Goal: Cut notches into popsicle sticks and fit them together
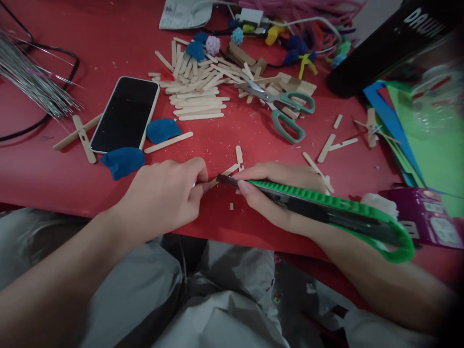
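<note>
At the near edge of the red table [43,174], the left hand [163,195] pinches one end of a thin pale wooden craft stick [229,170] tight between thumb and fingertips. The right hand [275,193] is closed around a green plastic utility knife [326,205], forefinger along its spine. Its dark blade [226,180] rests on the stick just beside the left fingertips. That closeness looks risky to me: a slip, or the wood splitting suddenly, could carry the edge into those fingers. Small wood chips lie near the blade. Farther out sit a blue clay lump [123,162], a black-screened phone [125,113], a heap of like sticks [197,96] and green-handled scissors [268,98].
</note>
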A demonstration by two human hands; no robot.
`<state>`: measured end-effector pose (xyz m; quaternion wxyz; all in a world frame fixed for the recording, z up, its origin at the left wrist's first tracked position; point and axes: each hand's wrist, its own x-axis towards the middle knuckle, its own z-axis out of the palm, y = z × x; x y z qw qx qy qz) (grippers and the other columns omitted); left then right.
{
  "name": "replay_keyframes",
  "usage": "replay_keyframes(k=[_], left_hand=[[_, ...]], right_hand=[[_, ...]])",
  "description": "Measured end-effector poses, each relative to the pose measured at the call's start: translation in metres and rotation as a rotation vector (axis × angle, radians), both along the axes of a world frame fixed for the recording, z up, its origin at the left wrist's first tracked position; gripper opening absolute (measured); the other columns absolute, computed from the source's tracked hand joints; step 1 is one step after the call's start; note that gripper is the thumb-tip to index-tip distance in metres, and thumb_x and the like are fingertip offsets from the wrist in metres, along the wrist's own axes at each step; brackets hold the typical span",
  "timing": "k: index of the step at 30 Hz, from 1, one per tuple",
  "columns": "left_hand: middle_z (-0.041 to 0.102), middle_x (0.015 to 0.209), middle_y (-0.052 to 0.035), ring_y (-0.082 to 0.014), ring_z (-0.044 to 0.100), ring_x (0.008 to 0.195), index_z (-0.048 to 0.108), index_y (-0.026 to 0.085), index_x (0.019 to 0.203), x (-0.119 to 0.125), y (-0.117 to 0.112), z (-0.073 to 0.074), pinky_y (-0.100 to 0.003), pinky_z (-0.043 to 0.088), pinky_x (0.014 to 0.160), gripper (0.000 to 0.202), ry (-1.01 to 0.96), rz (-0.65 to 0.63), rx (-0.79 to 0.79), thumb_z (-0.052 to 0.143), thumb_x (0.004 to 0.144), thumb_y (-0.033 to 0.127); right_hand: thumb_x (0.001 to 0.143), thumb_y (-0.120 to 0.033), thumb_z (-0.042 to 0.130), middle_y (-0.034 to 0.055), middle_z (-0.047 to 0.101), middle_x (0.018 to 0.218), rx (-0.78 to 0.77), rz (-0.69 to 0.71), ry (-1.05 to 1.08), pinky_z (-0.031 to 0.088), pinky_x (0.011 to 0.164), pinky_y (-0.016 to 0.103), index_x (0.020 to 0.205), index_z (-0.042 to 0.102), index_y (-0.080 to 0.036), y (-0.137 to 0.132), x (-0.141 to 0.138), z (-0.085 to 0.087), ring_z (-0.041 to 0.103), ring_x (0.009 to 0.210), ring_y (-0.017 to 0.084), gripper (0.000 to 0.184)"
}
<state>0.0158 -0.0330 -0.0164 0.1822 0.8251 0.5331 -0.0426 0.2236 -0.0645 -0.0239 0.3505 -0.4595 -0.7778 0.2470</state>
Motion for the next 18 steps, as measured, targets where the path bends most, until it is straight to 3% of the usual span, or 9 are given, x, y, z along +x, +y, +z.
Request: replay_keyframes(k=[7,18], left_hand=[[0.070,0.076,-0.0096,-0.0316,0.069,0.070,0.061,0.021,0.102,0.007,-0.007,0.000,-0.032,0.035,0.053,0.032,0.147,-0.008,0.083,0.035,0.092,0.037],[0.071,0.078,-0.0124,-0.0324,0.070,0.076,0.063,0.020,0.097,0.015,-0.004,0.004,-0.034,0.042,0.055,0.027,0.192,0.052,0.071,0.042,0.087,0.034]], right_hand=[[0.090,-0.012,0.055,0.0002,0.073,0.083,0.115,0.094,-0.086,0.052,0.063,0.026,0.095,0.061,-0.026,-0.004,-0.002,-0.002,0.064,0.062,0.012,0.016],[0.089,-0.009,0.054,0.0017,0.068,0.071,0.254,0.183,-0.078,0.052,0.063,0.025,0.094,0.060,-0.020,-0.004,-0.002,-0.008,0.060,0.061,0.012,0.014]])
